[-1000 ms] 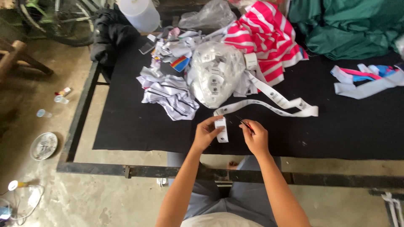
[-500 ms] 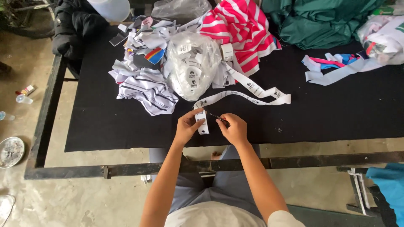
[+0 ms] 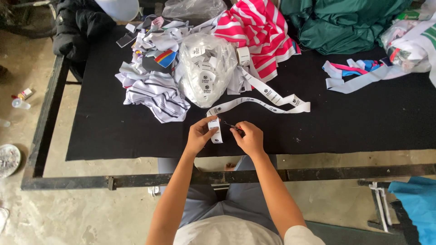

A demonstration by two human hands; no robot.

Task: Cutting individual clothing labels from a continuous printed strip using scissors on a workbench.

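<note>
Two bare forearms reach up from the bottom edge, elbows out, meeting at the near edge of the counter (image 3: 113,140), which is covered in black cloth. Left hand (image 3: 198,135) has its fingers pressed together, pinching a short white label piece (image 3: 215,129) held upright at the end of a long white label ribbon (image 3: 261,102). Right hand (image 3: 249,138) is curled, fingers closed around small scissors (image 3: 232,127); only the dark tip shows, the handles are hidden in the fist, and whether the blades are open cannot be told. The ribbon runs from the left hand away to the right, folds back, and goes up under a clear plastic bag (image 3: 206,75) stuffed with cut white labels, too many to count. Left of the bag is one striped white fabric heap (image 3: 156,93). Beyond it are one pink-and-white striped cloth (image 3: 259,34) and one green cloth (image 3: 345,22), partly cut off by the top edge. A bundle of pale strips (image 3: 352,77) lies far right. A black jacket (image 3: 79,27) sits at the far left corner.
</note>
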